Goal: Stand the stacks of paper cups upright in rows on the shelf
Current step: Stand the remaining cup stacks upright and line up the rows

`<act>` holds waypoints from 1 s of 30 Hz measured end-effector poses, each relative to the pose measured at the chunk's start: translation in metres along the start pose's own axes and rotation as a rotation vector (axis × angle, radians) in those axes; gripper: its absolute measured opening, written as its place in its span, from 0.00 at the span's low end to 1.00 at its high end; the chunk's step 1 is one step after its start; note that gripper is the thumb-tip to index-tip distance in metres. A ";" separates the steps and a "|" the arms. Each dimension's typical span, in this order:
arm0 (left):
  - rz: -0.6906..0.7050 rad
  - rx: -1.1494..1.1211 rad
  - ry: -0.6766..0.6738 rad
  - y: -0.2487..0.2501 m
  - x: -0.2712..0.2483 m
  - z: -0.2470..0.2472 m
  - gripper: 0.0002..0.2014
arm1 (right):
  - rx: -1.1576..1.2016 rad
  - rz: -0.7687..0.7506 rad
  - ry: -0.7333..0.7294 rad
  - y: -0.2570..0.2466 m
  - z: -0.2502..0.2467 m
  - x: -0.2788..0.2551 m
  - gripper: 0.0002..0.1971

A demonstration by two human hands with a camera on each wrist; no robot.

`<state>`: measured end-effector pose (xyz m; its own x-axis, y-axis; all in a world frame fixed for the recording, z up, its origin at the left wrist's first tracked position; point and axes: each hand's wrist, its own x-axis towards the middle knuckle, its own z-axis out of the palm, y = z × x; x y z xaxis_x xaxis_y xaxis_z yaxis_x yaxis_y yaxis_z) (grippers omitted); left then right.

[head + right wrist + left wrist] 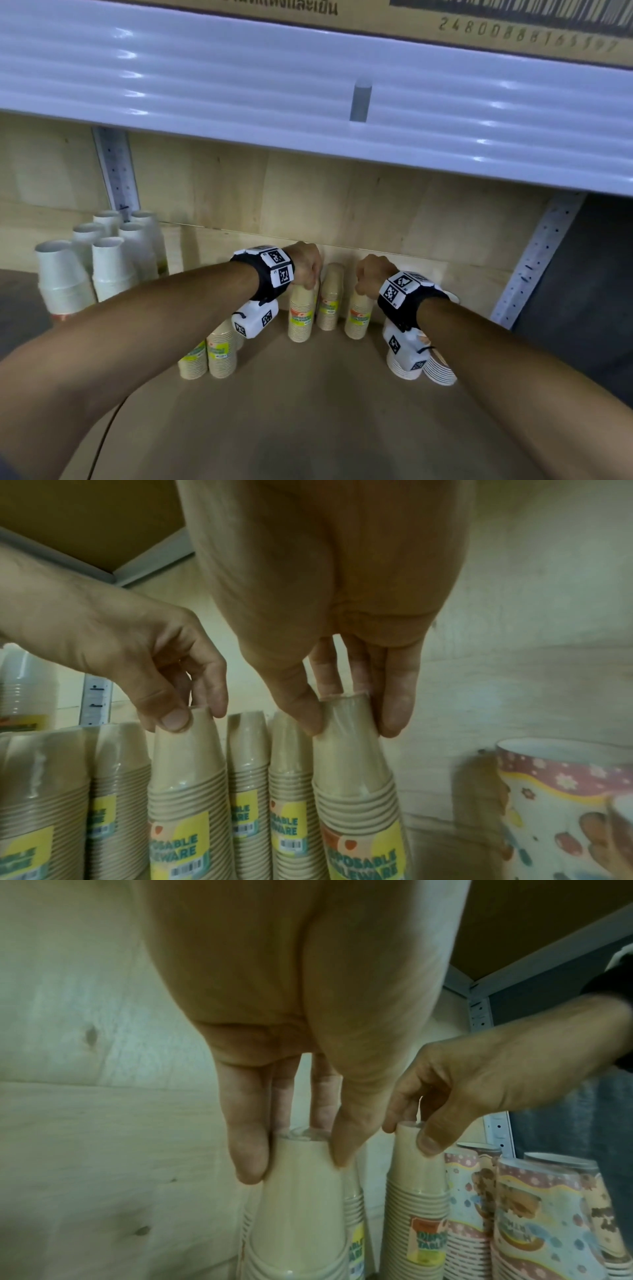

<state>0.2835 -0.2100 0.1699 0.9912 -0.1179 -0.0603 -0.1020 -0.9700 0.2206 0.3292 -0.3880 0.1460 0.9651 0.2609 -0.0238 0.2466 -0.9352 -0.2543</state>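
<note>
Tan paper cup stacks with yellow labels stand upright near the back of the wooden shelf (325, 411). My left hand (308, 274) reaches down from above and pinches the top of one stack (301, 317); the left wrist view shows its fingers (248, 1150) and thumb on either side of the top cup (301, 1191). My right hand (368, 277) pinches the top of another stack (358, 317) in the same way, fingers (390, 710) and thumb round the top cup (356, 777). Between the two stands a third stack (330, 298), further back.
More tan stacks (209, 353) stand at the front left, under my left forearm. White cup stacks (102, 263) fill the far left corner. Patterned cup stacks (435, 366) stand at the right. The white upper shelf (308, 120) hangs overhead, and a perforated metal upright (534, 260) stands at the right.
</note>
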 end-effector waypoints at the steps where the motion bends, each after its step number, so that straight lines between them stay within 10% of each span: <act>1: 0.001 -0.004 0.003 0.000 0.003 0.001 0.14 | -0.008 0.000 0.001 0.001 0.001 0.004 0.13; 23: -0.009 -0.046 -0.068 -0.006 0.024 0.006 0.11 | 0.051 -0.072 0.034 0.010 0.009 0.039 0.01; 30: -0.008 -0.034 -0.072 -0.005 0.019 0.006 0.17 | 0.080 -0.028 0.071 0.012 0.013 0.037 0.11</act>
<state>0.3026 -0.2092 0.1615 0.9832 -0.1266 -0.1316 -0.0903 -0.9634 0.2523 0.3668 -0.3862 0.1297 0.9625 0.2662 0.0525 0.2683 -0.9050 -0.3300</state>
